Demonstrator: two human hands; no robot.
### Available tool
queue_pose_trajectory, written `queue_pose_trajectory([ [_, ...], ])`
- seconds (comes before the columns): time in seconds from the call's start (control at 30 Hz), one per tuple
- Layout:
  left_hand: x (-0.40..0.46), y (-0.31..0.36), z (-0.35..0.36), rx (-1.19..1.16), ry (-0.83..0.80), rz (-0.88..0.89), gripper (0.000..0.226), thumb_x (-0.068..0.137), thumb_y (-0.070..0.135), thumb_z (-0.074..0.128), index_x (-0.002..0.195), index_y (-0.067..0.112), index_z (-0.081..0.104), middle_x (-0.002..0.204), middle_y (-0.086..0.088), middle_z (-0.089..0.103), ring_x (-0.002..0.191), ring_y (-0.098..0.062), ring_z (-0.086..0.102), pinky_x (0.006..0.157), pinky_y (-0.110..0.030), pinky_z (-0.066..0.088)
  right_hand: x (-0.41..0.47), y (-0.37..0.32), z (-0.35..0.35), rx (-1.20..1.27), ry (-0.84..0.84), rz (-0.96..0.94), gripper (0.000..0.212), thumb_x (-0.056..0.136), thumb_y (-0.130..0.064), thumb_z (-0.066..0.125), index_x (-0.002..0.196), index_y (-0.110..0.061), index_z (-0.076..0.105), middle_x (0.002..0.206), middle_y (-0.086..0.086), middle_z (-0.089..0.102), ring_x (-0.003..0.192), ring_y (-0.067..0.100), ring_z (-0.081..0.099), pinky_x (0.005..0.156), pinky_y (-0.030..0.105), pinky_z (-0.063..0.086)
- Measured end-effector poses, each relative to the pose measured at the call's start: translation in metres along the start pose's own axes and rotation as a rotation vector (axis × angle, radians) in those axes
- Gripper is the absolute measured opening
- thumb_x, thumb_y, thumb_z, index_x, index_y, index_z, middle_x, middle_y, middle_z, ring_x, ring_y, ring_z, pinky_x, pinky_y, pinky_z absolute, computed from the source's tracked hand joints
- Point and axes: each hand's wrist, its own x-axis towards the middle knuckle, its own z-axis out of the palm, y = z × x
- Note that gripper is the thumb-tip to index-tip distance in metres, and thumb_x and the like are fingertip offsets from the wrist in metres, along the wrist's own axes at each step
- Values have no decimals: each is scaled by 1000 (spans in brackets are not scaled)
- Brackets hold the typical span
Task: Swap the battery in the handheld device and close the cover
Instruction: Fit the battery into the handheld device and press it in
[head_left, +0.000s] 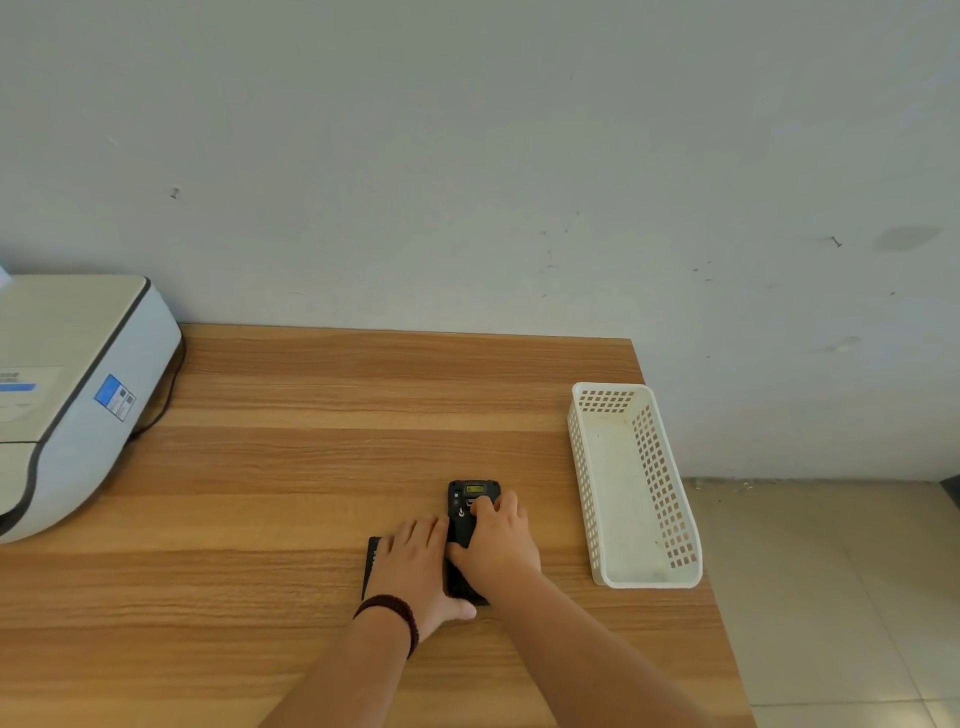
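Note:
A black handheld device (471, 496) lies back-up on the wooden table (311, 415), its top end pointing away from me, a yellow label showing near the top. My right hand (500, 543) lies over its middle, fingertips pressing on its back just below the label. My left hand (413, 564) rests flat against the device's left side, thumb at its near end. A flat black piece (371, 564), partly hidden under my left hand, lies on the table; I cannot tell whether it is a battery or a cover.
A white perforated plastic basket (631, 486), nothing visible in it, stands to the right near the table's right edge. A grey-white printer (72, 395) with a dark cable sits at the far left. A pale wall is behind the table; tiled floor lies to the right.

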Motion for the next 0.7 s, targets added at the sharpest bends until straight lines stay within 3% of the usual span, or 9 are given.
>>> queue_pose_trajectory([
  [0.27,13,-7,-6,29,-14,51,111,54,78,64,145,26,26,143,8,34,134,-18,28,111,-40,22,8,2,4,15,-1,25,63,81,-44,68,132,-21,39,133,5,31,121,23,37,91,36,50],
  [0.7,21,-3,-10,155,-45,64,121,53,78,65,150,25,16,146,5,32,134,-22,28,111,-44,21,14,4,2,34,-35,20,59,78,-43,66,127,-22,38,130,6,33,118,24,38,92,37,49],
])
